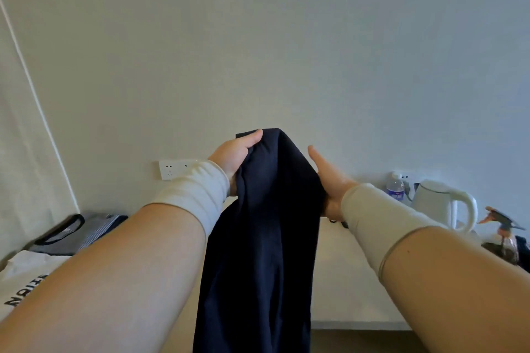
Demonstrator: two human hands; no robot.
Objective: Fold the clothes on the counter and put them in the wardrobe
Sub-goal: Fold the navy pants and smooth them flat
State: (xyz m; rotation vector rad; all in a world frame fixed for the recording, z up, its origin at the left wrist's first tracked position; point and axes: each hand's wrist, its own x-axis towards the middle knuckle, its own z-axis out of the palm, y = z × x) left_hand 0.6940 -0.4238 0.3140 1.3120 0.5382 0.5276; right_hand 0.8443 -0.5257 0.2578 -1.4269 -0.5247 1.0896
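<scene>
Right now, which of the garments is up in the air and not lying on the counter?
The dark navy garment, gripped by the left hand. The white printed shirt and grey black-collared top lie at the left.

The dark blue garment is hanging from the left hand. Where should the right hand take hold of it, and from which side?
At the top edge, from the right side. The dark blue garment hangs in one long bunch from the left hand, which grips its upper left part. The right hand lies open against the right flank; pinching the top there would probably let the cloth spread for folding.
</scene>
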